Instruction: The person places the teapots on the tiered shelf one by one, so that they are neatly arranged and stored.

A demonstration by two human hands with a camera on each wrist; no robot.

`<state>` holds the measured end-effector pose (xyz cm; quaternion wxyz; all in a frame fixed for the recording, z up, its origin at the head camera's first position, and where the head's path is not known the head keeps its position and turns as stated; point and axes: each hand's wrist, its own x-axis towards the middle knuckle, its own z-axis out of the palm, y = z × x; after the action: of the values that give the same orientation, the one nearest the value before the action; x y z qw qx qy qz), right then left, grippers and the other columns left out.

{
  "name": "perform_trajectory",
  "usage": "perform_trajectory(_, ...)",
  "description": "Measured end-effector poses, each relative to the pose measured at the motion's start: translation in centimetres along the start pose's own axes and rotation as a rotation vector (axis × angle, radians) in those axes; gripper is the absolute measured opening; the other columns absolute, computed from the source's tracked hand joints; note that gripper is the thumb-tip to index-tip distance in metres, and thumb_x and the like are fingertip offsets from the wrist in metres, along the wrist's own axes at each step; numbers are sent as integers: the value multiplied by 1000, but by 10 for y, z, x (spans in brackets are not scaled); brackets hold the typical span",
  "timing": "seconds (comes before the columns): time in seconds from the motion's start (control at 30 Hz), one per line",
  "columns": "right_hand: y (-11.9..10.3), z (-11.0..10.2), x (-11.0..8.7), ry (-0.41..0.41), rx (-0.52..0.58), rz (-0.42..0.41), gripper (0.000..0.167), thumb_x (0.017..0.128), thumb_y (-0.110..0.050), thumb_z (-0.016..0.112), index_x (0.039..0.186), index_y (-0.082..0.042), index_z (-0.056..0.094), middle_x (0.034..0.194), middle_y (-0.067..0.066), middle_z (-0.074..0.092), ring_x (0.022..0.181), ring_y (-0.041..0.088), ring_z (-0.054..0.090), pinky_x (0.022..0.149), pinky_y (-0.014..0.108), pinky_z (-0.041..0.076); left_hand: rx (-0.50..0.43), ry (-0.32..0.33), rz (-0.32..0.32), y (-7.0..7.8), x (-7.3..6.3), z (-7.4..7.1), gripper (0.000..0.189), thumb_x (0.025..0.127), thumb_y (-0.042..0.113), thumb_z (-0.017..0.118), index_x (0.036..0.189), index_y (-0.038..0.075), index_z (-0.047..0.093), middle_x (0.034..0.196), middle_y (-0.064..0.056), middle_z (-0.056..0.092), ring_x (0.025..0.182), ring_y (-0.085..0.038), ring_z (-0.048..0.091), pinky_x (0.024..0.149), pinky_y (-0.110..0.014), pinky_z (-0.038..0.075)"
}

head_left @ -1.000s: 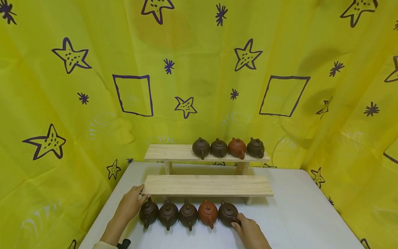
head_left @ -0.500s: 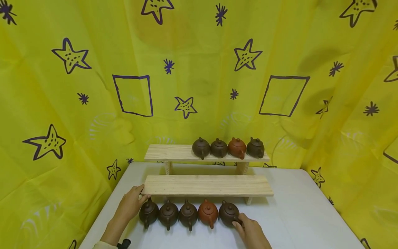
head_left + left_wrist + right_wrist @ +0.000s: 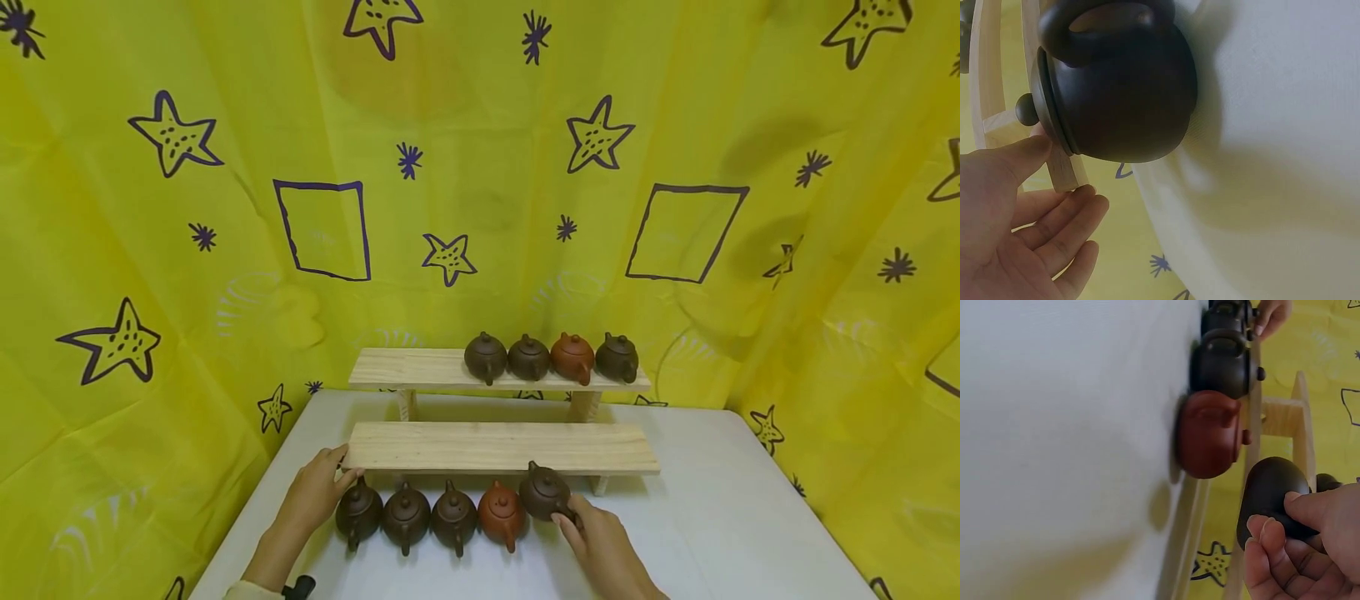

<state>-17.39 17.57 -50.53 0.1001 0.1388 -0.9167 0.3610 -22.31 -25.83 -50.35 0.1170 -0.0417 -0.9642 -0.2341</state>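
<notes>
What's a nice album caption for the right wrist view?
A right hand holds a dark teapot above a white table, near a reddish teapot.

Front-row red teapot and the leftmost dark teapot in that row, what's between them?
Two dark teapots, side by side, stand between the red teapot and the leftmost teapot, as the head view shows.

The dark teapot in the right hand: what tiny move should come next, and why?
I'd probably move the dark teapot up and forward a little, over the lower shelf: the right hand holds it off the table, and in the head view its spout overlaps the shelf's front edge.
</notes>
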Motion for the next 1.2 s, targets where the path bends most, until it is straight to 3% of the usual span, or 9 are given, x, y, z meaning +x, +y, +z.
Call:
perform_trajectory(0.27, -27, -6, 17, -2, 61, -17, 20, 101, -17, 72, 87, -14, 59, 64, -11, 46, 54, -1, 37, 49, 18, 33, 2, -15, -6, 0, 1, -1, 57, 100, 22, 74, 140, -14, 57, 123, -31, 66, 112, -50, 68, 94, -62, 56)
perform_trajectory(0.67, -69, -12, 56, 14, 35, -108, 24, 103, -18, 70, 84, -15, 56, 63, -11, 44, 54, 0, 37, 49, 19, 31, 6, -13, 0, 1, 1, -1, 56, 100, 22, 74, 140, -14, 57, 122, -30, 67, 113, -49, 67, 95, -63, 55)
perform_trajectory(1.0, -99, -1, 88, 26, 36, -188, 22, 105, -18, 68, 88, -11, 57, 65, -8, 44, 57, 4, 40, 50, 21, 34, -2, -4, -1, -1, 1, 1, 55, 100, 21, 75, 140, -12, 58, 121, -27, 68, 113, -48, 68, 95, -63, 55)
perform_trajectory(1.2, -109, 11, 103, 25, 28, -209, 23, 105, -17, 68, 87, -10, 56, 63, -8, 41, 53, 4, 36, 48, 20, 30, -4, 2, -2, -1, 0, 1, 55, 99, 22, 75, 140, -12, 59, 118, -26, 68, 110, -47, 69, 94, -62, 56)
